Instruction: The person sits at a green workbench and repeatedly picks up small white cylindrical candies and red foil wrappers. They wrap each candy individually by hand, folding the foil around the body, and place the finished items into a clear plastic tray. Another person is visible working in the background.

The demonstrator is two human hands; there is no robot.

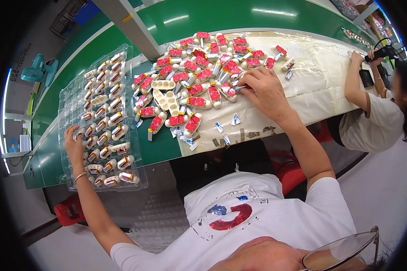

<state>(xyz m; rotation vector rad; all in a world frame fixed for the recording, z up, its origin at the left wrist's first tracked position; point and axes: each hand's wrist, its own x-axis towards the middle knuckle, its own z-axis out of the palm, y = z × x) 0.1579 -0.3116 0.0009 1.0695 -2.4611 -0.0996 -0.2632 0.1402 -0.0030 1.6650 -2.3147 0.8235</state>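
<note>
Hands well apart: the left hand (73,143) rests open on the clear tray (68,113), while the right hand (263,90) pinches a red-labelled part (228,90) and should lift cleanly from the pile (199,77) beside it.

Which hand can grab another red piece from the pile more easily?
Probably the right hand. It already rests at the pile of red pieces, fingertips touching one at its edge. The left hand lies far off on the clear tray, at its near-left side, apart from the pile.
</note>
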